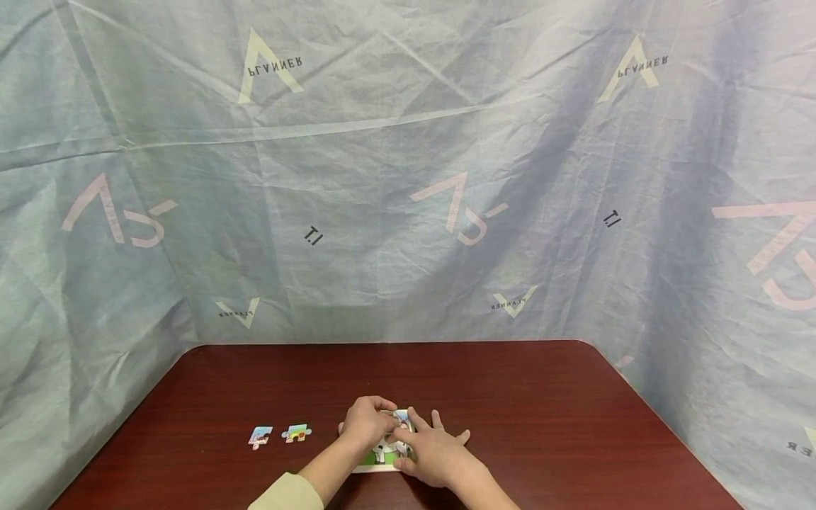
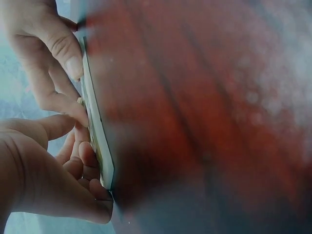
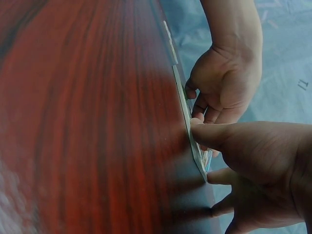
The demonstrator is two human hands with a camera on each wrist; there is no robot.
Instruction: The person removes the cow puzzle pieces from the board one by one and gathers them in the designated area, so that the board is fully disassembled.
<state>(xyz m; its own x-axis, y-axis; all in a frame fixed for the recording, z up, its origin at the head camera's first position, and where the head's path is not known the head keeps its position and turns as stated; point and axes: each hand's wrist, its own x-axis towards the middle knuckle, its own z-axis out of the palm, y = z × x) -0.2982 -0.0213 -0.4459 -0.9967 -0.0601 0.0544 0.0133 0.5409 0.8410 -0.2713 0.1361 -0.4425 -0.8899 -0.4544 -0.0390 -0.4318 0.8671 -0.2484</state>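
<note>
A small jigsaw puzzle board (image 1: pixel 382 467) with a pale edge and a cartoon picture lies near the front of the table. My left hand (image 1: pixel 366 425) covers its left part and grips the board, thumb at the side edge and fingers curled over the top. From the right, my right hand (image 1: pixel 436 453) rests on the board with its thumb and index finger, while the other fingers spread out past the right edge. In the left wrist view, a small raised piece edge (image 2: pixel 80 101) shows beside the right hand's fingertips. Much of the picture is hidden under both hands.
Two loose jigsaw pieces lie on the table to the left: a blue and pink one (image 1: pixel 260 436) and a blue, yellow and green one (image 1: pixel 297 433). The dark red wooden table (image 1: pixel 542 404) is bordered by hanging grey cloth (image 1: pixel 382 283) at the back and sides.
</note>
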